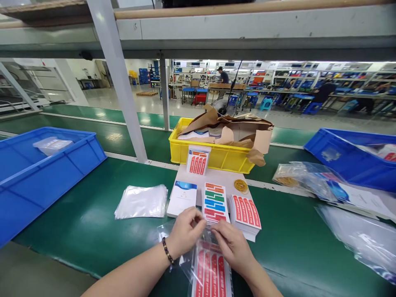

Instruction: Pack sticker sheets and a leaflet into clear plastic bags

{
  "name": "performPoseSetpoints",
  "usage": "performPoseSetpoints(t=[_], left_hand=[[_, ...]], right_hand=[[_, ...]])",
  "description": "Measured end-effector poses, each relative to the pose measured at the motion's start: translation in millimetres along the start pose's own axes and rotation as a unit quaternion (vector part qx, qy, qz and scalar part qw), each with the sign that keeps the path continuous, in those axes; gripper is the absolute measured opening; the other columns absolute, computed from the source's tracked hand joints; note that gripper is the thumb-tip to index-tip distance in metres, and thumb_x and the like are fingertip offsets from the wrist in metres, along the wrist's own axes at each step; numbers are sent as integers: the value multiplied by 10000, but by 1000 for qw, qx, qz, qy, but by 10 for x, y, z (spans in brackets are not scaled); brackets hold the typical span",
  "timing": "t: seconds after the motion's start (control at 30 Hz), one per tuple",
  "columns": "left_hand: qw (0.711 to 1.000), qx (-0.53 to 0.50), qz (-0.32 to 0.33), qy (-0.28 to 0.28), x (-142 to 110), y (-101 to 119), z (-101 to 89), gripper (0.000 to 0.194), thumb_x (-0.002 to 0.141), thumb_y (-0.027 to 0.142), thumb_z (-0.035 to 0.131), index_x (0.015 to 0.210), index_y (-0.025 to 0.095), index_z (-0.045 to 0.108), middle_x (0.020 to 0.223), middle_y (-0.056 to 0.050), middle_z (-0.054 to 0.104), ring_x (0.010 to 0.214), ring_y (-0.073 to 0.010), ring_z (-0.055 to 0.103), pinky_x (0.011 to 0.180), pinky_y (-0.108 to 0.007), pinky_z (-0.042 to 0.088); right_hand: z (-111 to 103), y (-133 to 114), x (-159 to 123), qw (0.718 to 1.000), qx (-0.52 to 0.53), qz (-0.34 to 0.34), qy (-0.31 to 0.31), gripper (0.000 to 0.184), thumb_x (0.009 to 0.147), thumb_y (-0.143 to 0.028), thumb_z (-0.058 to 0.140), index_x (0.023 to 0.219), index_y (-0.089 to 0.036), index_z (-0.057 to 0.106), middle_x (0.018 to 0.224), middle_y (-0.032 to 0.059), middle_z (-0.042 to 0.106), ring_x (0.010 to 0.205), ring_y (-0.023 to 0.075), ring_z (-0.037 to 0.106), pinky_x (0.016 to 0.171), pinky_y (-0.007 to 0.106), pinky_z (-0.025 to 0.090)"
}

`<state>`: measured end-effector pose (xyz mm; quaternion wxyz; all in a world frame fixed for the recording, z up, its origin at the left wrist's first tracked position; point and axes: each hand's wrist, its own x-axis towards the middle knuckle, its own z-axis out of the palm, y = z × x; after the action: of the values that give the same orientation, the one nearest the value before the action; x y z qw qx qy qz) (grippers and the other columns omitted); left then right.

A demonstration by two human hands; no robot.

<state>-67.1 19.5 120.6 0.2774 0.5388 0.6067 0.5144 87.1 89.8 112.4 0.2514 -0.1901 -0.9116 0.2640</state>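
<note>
My left hand (185,233) and my right hand (232,243) are close together at the top edge of a transparent plastic bag (208,239). Both pinch that edge between thumb and fingers. Inside the bag lies a sheet of red and white labels (210,274), running off the bottom of the view. Just beyond my fingers stand a stack of multicoloured label sheets (214,201), a stack of red label sheets (246,212) and a stack of white and blue booklets (183,197). A pile of empty transparent bags (141,201) lies to the left.
Behind the stacks, a yellow crate (213,156) holds torn brown paper, with a packed label set (198,161) leaning on it. Rubber bands (241,186) lie on the white board. Blue crates stand left (62,173) and right (349,152). More plastic bags (355,235) lie rightward. A metal post (119,78) rises behind.
</note>
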Motion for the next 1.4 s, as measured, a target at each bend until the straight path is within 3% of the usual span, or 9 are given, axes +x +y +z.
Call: performPoseSetpoints(t=[0.13,0.27,0.4,0.57,0.77,0.97,1.07,1.2,1.4], left_hand=[[966,152,170,-119,-41,48,-34,145,732,244,505,829,174,586,812,-40,609,871,-161,498,816,-292,347],[963,184,86,-177,-19,34,-79,179,743,307,509,670,161,582,662,-10,584,664,-113,505,655,-212,369],[964,130,27,-230,-12,-1,-83,190,763,301,468,706,160,581,640,14,562,587,-83,474,564,-170,344],[908,142,21,-393,-29,-127,41,167,694,286,542,571,174,532,501,51,456,464,-68,394,453,-168,277],[860,165,7,-482,3,-169,77,182,692,312,563,567,185,526,508,55,482,472,-79,430,462,-181,304],[773,121,-45,-621,28,-236,68,210,727,255,515,535,174,483,449,53,497,424,-84,453,478,-198,357],[769,126,-50,-624,32,-309,124,215,726,252,515,527,176,484,417,55,487,401,-86,441,470,-206,350],[784,119,-42,-608,35,-328,144,212,718,257,530,526,173,501,427,53,494,417,-87,450,480,-208,346],[907,-197,-65,-366,29,-213,-22,491,710,586,435,855,151,611,513,25,501,417,-75,423,465,-205,336]], right_hand=[[-226,31,3,987,95,52,-118,209,849,-203,382,695,-181,521,666,3,530,625,117,488,581,232,378],[-457,144,-12,969,126,99,-186,256,780,-312,514,572,-164,494,545,-31,465,522,95,420,490,211,327],[-534,236,10,970,164,107,-147,239,789,-359,489,704,-164,598,678,17,570,633,135,518,580,243,401],[-359,87,160,993,70,94,-21,209,826,-298,430,823,-188,608,752,44,591,708,162,556,638,274,438],[-9,-227,545,991,-113,-55,-39,166,800,-176,435,878,-199,579,849,70,567,830,196,514,734,345,425],[306,-257,866,964,-245,-80,-56,393,693,-274,589,1063,-165,514,1021,110,523,1001,258,439,920,454,291],[395,-278,897,954,-279,-78,-81,450,637,-322,637,1044,-163,525,931,95,545,925,250,473,948,481,238],[363,-302,923,951,-273,-110,-91,108,740,-227,528,811,-194,602,764,40,565,778,178,515,939,438,266],[-158,-234,846,951,-240,-164,107,226,814,-165,425,965,-170,593,849,89,604,824,195,531,734,356,419]])
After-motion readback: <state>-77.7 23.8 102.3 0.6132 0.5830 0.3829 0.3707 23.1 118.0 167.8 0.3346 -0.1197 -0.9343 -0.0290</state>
